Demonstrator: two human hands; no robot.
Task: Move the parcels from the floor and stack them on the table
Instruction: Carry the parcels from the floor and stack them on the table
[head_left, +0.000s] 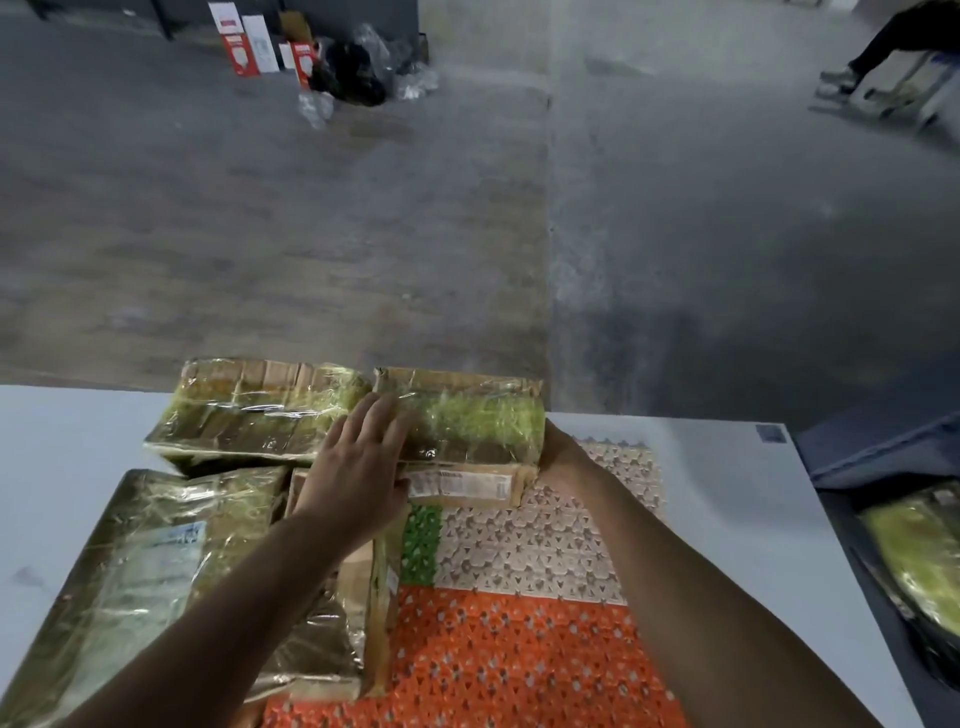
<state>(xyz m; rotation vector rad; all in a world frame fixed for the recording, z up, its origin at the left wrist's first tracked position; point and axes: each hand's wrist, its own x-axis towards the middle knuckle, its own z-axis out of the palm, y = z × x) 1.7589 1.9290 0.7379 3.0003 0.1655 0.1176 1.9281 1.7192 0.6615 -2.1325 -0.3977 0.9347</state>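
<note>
Grey concrete floor (311, 234) fills the far half of the view; white table (67, 457) in the near half.

Film-wrapped parcel (467, 421) sits at the far middle of the table, long side across the view, over the far edge of a patterned mat (519, 649) (orange near, green and pale further off). A brown cardboard face with a printed label (460, 486) shows just under it; cannot tell whether this is a separate parcel.

Left hand (358, 467): fingers straight and together, flat against the left end of the film-wrapped parcel, thumb near the label.

Right hand (558, 447): against the right end of the same parcel. Fingers hidden behind it, so cannot tell its grip.

Second parcel (254, 415) lies just left of the first, ends touching or nearly so. Large flat parcel (145, 571) sits nearer on the left, under the left forearm. Narrow cardboard parcel (371, 597) stands on edge beside it, at the mat's left border.

Off the table's right edge: dark bin (841, 467) with another wrapped parcel (914, 551) in it.

Far left on the floor: red-and-white boxes (249, 47) beside black and clear plastic bags (358, 67). Far right: another person's leg and shoe (841, 78).
</note>
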